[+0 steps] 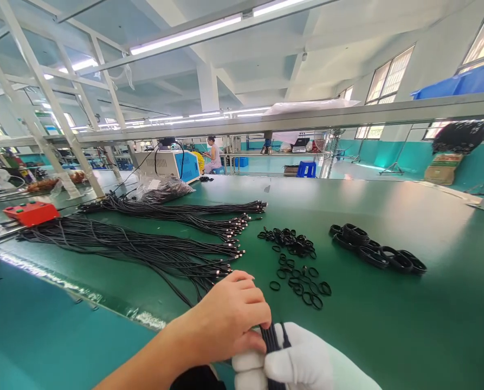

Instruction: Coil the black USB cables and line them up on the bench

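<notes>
A coiled black cable (pixel 271 340) is gripped close to my body at the table's near edge. My right hand (pixel 309 355), in a white glove, wraps round the coil with the thumb across it. Bare, my left hand (pixel 229 314) curls its fingers over the coil's upper left side. Just beyond the hands lie small loose black rings (pixel 302 284), with a denser pile of rings (pixel 292 241) behind them. To the left, long straight black cables with metal plugs (pixel 144 249) fan out. Coiled cables (pixel 375 250) form a row on the right.
The green tabletop (pixel 388 314) runs under everything. A red box with buttons (pixel 32 213) stands at the left edge. Behind the cables are a clear plastic bag (pixel 164 188) and a blue-and-white machine (pixel 172 165). A metal shelf rail (pixel 233 130) crosses overhead. A person (pixel 214 154) sits far back.
</notes>
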`<state>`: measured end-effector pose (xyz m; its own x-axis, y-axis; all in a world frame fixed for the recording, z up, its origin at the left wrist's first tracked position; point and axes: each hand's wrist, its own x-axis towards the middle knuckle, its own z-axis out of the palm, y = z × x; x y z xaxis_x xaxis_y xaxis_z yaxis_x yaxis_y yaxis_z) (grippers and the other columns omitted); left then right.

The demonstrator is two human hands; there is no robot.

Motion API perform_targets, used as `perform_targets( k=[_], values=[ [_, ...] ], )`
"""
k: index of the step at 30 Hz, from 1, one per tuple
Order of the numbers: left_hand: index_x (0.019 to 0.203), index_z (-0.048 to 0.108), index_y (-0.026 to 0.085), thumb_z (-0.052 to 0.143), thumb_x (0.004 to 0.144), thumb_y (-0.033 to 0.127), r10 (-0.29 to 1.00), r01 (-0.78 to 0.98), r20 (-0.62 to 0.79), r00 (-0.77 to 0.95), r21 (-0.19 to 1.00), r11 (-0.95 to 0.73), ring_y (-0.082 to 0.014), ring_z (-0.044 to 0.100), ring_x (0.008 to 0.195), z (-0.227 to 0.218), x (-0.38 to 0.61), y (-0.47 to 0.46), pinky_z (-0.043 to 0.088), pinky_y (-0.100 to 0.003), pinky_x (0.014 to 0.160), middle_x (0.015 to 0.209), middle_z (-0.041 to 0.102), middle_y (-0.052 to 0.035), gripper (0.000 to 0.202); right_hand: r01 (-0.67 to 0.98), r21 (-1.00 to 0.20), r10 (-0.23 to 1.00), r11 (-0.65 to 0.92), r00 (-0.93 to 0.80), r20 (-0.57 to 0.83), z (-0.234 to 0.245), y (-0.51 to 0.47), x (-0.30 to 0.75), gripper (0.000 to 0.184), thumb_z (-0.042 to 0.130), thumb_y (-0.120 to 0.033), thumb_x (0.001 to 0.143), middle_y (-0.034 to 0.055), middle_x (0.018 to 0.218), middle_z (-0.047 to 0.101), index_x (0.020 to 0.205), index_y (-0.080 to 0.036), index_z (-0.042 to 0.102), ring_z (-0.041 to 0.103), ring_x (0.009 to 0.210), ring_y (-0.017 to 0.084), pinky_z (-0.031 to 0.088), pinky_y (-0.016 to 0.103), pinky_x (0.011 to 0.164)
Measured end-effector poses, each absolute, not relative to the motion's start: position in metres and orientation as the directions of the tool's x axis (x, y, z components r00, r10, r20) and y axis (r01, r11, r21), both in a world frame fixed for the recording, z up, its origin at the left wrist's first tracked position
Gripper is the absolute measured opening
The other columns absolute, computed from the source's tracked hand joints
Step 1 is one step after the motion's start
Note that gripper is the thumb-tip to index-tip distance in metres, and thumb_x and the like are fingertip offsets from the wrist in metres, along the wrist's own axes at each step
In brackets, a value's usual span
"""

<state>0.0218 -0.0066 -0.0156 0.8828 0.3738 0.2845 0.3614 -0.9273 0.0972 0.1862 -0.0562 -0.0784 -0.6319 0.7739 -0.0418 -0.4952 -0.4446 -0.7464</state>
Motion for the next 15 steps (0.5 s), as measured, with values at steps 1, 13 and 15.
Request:
perform_targets(
  k=[1, 13, 15],
  values=[
    [0.076, 0.062, 0.021, 0.071, 0.078, 0.031, 0.371, 0.353, 0.294, 0.881, 0.113, -0.929, -0.0113, 0.055, 0.078, -0.017, 0.021, -0.005, 0.034, -0.031, 0.097, 0.079, 0.064, 0.0045, 0.014, -0.492, -0.730, 0.747, -0.474, -0.663, -0.038, -0.079, -0.057, 0.184, 0.023, 0.060, -0.033, 0.086, 0.0030, 0.088, 0.062, 0.097, -0.013, 0.060, 0.059, 0.073, 0.014, 0.050, 0.031, 0.068],
    [0.072, 0.060, 0.018, 0.047, 0.084, 0.005, 0.352, 0.396, 0.415, 0.839, -0.023, -0.918, -0.0127, 0.049, 0.068, -0.024, 0.016, -0.012, 0.041, -0.024, 0.061, 0.085, 0.059, -0.0014, 0.022, -0.501, -0.670, 0.683, -0.548, -0.731, -0.012, -0.101, -0.047, 0.187, 0.030, 0.054, -0.035, 0.090, 0.0072, 0.110, 0.059, 0.113, -0.015, 0.055, 0.060, 0.091, 0.018, 0.052, 0.038, 0.077],
    [0.064, 0.057, 0.018, 0.054, 0.081, 0.007, 0.325, 0.366, 0.282, 0.903, -0.105, -0.925, -0.0135, 0.049, 0.065, -0.021, 0.023, -0.013, 0.039, -0.025, 0.056, 0.080, 0.060, -0.0003, 0.020, -0.491, -0.668, 0.680, -0.559, -0.733, -0.029, -0.106, -0.048, 0.189, 0.032, 0.055, -0.034, 0.089, 0.0079, 0.114, 0.058, 0.116, -0.016, 0.054, 0.059, 0.095, 0.020, 0.052, 0.040, 0.080]
  ],
)
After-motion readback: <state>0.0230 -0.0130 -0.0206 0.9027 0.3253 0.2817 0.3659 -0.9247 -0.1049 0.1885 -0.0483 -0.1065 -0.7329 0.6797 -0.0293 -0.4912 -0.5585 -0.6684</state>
